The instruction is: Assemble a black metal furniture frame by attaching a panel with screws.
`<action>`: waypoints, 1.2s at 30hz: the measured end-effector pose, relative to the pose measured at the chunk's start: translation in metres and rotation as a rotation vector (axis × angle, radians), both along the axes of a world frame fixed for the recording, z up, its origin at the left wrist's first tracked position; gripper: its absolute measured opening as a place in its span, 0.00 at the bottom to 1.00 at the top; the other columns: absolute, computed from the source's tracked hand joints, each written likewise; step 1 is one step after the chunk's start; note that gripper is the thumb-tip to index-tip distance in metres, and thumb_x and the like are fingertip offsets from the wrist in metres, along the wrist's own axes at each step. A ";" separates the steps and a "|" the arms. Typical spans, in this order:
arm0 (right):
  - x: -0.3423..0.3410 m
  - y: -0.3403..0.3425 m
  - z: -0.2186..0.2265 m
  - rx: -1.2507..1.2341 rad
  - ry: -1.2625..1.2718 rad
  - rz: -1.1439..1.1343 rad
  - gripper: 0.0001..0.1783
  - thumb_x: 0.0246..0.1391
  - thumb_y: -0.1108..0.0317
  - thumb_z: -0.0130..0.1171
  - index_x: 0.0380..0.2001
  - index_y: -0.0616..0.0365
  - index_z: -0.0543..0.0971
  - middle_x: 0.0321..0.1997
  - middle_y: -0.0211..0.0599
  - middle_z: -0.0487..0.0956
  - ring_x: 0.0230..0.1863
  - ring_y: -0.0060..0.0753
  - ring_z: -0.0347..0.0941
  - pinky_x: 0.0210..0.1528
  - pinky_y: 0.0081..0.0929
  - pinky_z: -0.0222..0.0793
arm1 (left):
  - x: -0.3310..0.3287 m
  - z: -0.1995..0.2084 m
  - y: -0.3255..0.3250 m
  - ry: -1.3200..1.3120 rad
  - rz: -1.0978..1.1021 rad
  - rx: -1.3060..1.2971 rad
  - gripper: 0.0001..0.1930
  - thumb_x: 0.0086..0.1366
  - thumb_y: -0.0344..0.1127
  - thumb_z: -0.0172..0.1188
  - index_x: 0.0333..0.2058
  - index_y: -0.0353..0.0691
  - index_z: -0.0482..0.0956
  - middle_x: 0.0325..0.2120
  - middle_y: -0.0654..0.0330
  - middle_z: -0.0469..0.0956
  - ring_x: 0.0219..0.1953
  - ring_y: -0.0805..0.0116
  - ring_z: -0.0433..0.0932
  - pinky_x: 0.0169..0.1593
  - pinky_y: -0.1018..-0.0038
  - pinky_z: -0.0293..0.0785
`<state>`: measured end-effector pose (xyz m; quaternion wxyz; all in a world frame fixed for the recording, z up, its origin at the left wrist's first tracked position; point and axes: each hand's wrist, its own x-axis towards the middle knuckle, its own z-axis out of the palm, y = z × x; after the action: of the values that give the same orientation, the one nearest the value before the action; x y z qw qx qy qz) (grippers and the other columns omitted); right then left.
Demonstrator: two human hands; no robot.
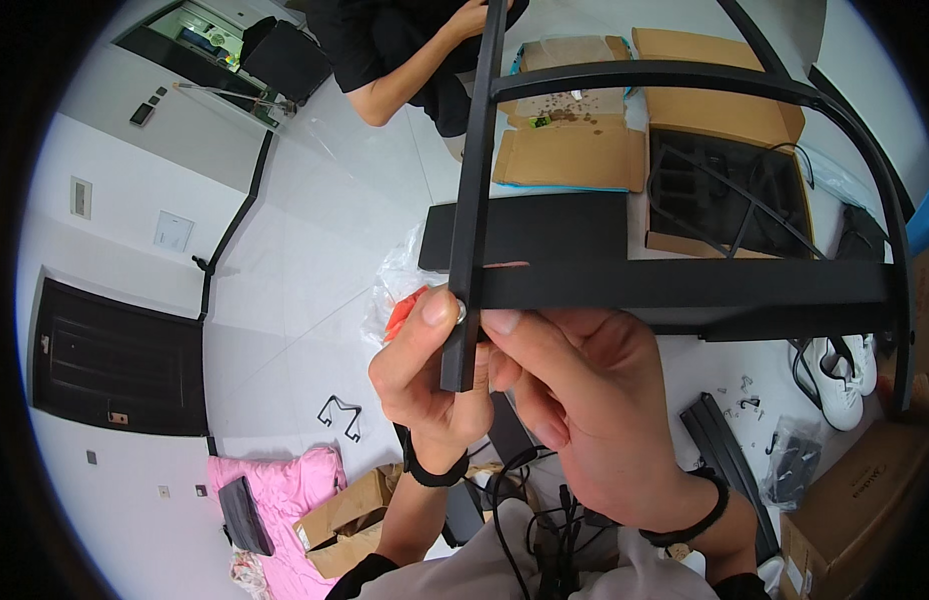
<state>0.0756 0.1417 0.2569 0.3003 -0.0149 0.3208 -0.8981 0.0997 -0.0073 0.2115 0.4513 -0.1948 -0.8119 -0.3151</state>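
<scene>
A black metal frame [685, 284] of joined bars stands close in front of me. My left hand [425, 375] pinches a small silver bolt head [461, 312] against the outer side of its upright, where a crossbar meets it. Just across the upright, my right hand [600, 410] has its thumb against the corner under the crossbar and its other fingers curled below. The bolt's shank is hidden. At the top, another person's hand [470, 18] is beside the same upright; whether it touches the bar I cannot tell.
Beyond the frame lie an opened cardboard box [720, 115] with black foam and a black panel [555, 225]. Loose screws [747, 385], a bag of parts [793, 465] and white shoes [840, 390] lie right. A bent black bracket [341, 417] and pink cloth [295, 490] are left.
</scene>
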 end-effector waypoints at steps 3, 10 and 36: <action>0.000 0.003 0.001 -0.071 -0.047 0.030 0.08 0.60 0.68 0.61 0.37 0.62 0.82 0.23 0.30 0.77 0.12 0.10 0.58 0.13 0.12 0.45 | -0.002 0.000 0.002 0.028 0.057 -0.038 0.27 0.66 0.34 0.61 0.61 0.38 0.61 0.42 0.59 0.72 0.33 0.79 0.68 0.37 0.82 0.64; -0.007 0.002 -0.012 -0.137 0.017 0.102 0.10 0.59 0.67 0.64 0.37 0.65 0.83 0.26 0.29 0.81 0.15 0.09 0.58 0.16 0.14 0.48 | 0.008 -0.002 0.004 -0.050 0.070 0.058 0.28 0.66 0.35 0.60 0.61 0.37 0.60 0.43 0.57 0.72 0.35 0.76 0.70 0.41 0.80 0.67; -0.007 0.004 -0.011 -0.134 -0.006 0.148 0.11 0.60 0.69 0.62 0.44 0.62 0.80 0.26 0.32 0.79 0.14 0.10 0.60 0.14 0.11 0.49 | 0.005 0.038 0.012 0.021 0.076 0.081 0.17 0.50 0.17 0.67 0.40 0.28 0.77 0.36 0.37 0.81 0.35 0.54 0.84 0.44 0.65 0.79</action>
<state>0.0683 0.1453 0.2463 0.3652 -0.0558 0.2569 -0.8930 0.1047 0.0045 0.2490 0.4788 -0.1487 -0.8005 -0.3284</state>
